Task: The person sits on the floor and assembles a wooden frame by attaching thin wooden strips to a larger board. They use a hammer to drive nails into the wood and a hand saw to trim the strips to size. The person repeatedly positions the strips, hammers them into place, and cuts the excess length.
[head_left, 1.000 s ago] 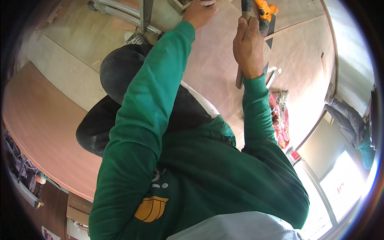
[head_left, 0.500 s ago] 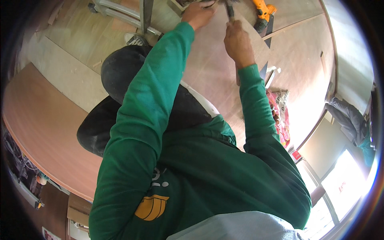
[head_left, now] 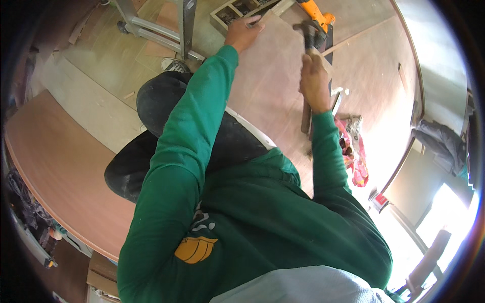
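Observation:
My right hand grips the handle of a hammer. The hammer's dark head is beyond my fist, near a yellow-orange power tool that the frame cuts off. My left hand is at the far edge of a pale wooden board. Its fingers close around a slim dark piece, whose kind I cannot make out. Just past that hand sits a wooden box frame with compartments.
A metal ladder stands at the far left, close to my knee and a shoe. By my right forearm lies a red and pink plastic bag. A curved brown panel fills the left side. A small can is at the right.
My right hand has drawn back toward me and to the right with the hammer, away from my left hand. More of the box frame shows.

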### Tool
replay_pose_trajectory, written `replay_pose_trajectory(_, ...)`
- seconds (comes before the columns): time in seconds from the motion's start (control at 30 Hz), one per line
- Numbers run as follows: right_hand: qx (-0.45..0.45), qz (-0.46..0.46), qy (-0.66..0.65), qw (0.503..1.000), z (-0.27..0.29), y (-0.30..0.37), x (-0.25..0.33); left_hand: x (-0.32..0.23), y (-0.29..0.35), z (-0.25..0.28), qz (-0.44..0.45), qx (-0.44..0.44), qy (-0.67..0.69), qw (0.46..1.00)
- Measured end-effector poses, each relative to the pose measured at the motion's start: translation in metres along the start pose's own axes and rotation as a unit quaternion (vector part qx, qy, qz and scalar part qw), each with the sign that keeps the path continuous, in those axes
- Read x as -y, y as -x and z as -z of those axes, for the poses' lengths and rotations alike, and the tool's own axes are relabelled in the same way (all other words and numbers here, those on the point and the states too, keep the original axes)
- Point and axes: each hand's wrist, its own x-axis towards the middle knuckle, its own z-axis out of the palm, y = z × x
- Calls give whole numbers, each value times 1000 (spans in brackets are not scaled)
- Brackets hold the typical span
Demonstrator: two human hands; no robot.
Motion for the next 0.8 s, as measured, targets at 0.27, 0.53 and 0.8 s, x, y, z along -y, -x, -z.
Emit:
replay_pose_trajectory(0.27, -32, -193, 5, 981, 67, 189, -152, -9, 59, 13, -24, 3, -196, 980)
replay_pose_trajectory(0.53, -47, -141, 77, 986, 20, 256, -194, -31, 104, 36, -10, 33, -402, 915)
replay_pose_trajectory(0.8, 116, 5, 166, 979, 47, 194, -132, -2, 100, 48, -38, -7, -426, 904)
